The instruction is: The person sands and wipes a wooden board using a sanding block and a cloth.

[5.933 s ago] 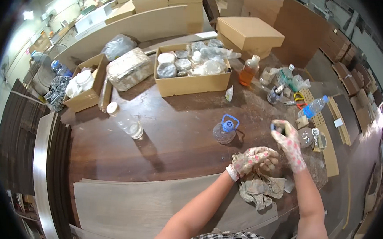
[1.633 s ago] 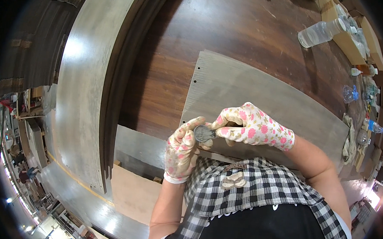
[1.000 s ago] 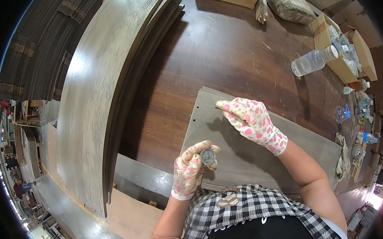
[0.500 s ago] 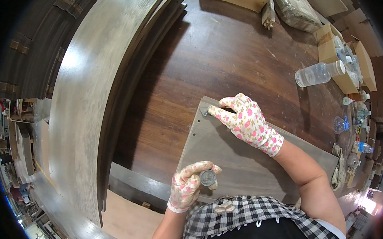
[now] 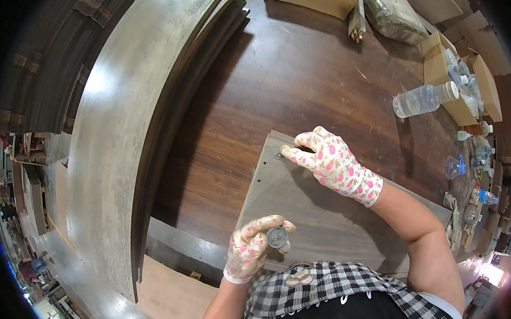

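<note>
A grey wood-grain board (image 5: 321,221) lies on the brown tabletop in front of me, with small dark holes near its left edge. My right hand (image 5: 331,164), in a white glove with pink flowers, is over the board's far left corner. Its thumb and forefinger are pinched together, and a small dark, shiny bit (image 5: 279,156) shows at their tips against the board; its kind is too small to make out. Nearer to me, my left hand (image 5: 246,252), in a stained flowered glove, grips a small round cup of grey paste (image 5: 277,237) above the board's near left part.
Long grey boards (image 5: 119,112) are stacked at the left. A clear bottle with a white cap (image 5: 423,100) stands at the right, beside an open carton (image 5: 442,68) of plastic bottles. Further right are more bottles and a rag (image 5: 453,219). Another carton (image 5: 316,0) sits at the far edge.
My right hand has shifted slightly to the right along the board's far edge, its fingers still pinched. My left hand and the cup have stayed in place.
</note>
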Demonstrator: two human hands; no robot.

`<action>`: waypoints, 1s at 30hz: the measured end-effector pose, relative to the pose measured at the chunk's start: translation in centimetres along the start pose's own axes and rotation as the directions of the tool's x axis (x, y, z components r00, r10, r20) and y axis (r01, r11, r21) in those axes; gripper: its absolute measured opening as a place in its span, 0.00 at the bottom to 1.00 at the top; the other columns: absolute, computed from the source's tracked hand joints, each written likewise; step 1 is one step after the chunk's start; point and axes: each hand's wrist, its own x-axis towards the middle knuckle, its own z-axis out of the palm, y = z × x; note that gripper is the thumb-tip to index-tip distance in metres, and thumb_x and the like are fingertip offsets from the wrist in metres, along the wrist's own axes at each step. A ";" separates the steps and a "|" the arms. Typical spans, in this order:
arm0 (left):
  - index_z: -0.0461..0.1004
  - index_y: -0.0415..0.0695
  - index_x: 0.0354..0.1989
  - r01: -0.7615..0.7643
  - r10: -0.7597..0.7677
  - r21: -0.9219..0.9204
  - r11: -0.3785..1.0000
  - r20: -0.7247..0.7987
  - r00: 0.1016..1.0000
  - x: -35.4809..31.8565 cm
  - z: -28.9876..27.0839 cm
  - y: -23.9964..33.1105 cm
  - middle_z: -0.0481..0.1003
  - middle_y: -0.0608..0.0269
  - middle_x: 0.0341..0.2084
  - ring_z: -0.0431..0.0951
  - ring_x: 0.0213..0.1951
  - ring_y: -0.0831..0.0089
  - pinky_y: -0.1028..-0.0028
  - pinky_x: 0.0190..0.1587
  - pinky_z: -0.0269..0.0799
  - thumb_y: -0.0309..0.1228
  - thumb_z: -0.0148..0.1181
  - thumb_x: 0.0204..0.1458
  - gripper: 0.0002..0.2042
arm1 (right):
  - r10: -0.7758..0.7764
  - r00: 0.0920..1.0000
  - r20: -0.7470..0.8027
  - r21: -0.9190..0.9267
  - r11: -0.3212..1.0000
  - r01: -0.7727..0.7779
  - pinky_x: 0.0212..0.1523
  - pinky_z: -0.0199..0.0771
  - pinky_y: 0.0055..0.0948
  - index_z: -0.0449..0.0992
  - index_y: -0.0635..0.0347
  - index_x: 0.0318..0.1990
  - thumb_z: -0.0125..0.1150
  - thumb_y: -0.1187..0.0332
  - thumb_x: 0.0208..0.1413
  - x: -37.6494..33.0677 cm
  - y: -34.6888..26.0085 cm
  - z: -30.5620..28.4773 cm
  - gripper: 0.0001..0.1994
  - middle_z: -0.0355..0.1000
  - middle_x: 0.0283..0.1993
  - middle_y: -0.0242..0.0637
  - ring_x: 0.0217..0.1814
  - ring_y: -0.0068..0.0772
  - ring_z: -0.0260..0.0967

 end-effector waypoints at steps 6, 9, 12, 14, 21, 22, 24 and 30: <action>0.72 0.35 0.49 -0.013 0.016 -0.043 0.999 0.080 0.997 -0.5 -0.2 0.0 0.75 0.45 0.42 0.78 0.33 0.67 0.72 0.35 0.75 0.42 0.61 0.52 0.23 | -0.138 0.980 -0.143 0.104 0.983 0.153 0.35 0.69 0.30 0.79 0.49 0.44 0.58 0.72 0.43 0.4 2.3 -0.1 0.17 0.71 0.40 0.30 0.35 0.32 0.64; 0.72 0.36 0.49 0.003 0.002 -0.058 0.998 0.090 0.996 -0.5 -0.1 -0.1 0.75 0.45 0.42 0.78 0.33 0.67 0.71 0.35 0.75 0.42 0.61 0.52 0.23 | -0.234 0.965 -0.119 0.126 0.960 0.248 0.35 0.70 0.30 0.78 0.49 0.45 0.57 0.73 0.43 1.3 3.4 -0.2 0.18 0.71 0.40 0.30 0.36 0.32 0.64; 0.72 0.36 0.50 0.010 -0.005 -0.051 0.999 0.092 0.996 -0.6 -0.2 0.1 0.75 0.45 0.42 0.78 0.33 0.67 0.71 0.35 0.75 0.41 0.61 0.52 0.22 | -0.261 0.963 -0.066 0.185 0.945 0.269 0.39 0.70 0.33 0.76 0.45 0.48 0.55 0.78 0.42 2.0 4.3 0.0 0.23 0.70 0.43 0.32 0.39 0.35 0.65; 0.72 0.36 0.50 0.011 -0.005 -0.061 0.998 0.100 0.995 -0.6 -0.3 0.1 0.75 0.45 0.43 0.78 0.33 0.67 0.72 0.34 0.75 0.41 0.61 0.53 0.22 | -0.308 0.950 -0.056 0.185 0.932 0.313 0.38 0.70 0.32 0.76 0.44 0.48 0.55 0.77 0.44 2.2 4.5 0.1 0.21 0.70 0.43 0.33 0.40 0.35 0.65; 0.71 0.36 0.50 0.026 -0.017 -0.085 0.996 0.103 0.995 -0.9 -0.4 0.1 0.74 0.44 0.43 0.78 0.33 0.67 0.73 0.31 0.74 0.40 0.61 0.53 0.22 | -0.299 0.954 0.040 0.087 0.952 0.294 0.38 0.72 0.31 0.75 0.49 0.46 0.56 0.72 0.46 2.6 3.0 -1.3 0.17 0.69 0.43 0.33 0.41 0.34 0.65; 0.71 0.36 0.50 0.025 -0.016 -0.085 0.996 0.106 0.994 -0.8 -0.4 0.1 0.74 0.44 0.43 0.78 0.33 0.67 0.73 0.31 0.74 0.40 0.61 0.53 0.22 | -0.254 0.965 0.062 0.045 0.967 0.252 0.38 0.72 0.31 0.75 0.50 0.47 0.57 0.71 0.45 2.4 2.6 -1.6 0.18 0.69 0.44 0.33 0.41 0.34 0.65; 0.71 0.36 0.50 0.032 -0.026 -0.058 0.998 0.104 0.994 -0.7 -0.4 0.3 0.74 0.44 0.43 0.78 0.33 0.67 0.73 0.32 0.75 0.41 0.61 0.52 0.23 | -0.171 0.984 0.047 -0.005 0.985 0.171 0.38 0.73 0.30 0.74 0.51 0.48 0.57 0.71 0.46 1.7 1.8 -1.4 0.18 0.69 0.44 0.33 0.41 0.33 0.65; 0.71 0.35 0.51 0.012 -0.006 -0.050 0.999 0.104 0.995 -0.6 -0.3 0.1 0.74 0.44 0.43 0.79 0.34 0.67 0.74 0.32 0.75 0.41 0.61 0.53 0.23 | -0.193 0.981 -0.031 0.016 0.981 0.194 0.37 0.73 0.31 0.74 0.51 0.48 0.56 0.72 0.46 0.8 1.7 -0.4 0.19 0.69 0.45 0.34 0.41 0.33 0.65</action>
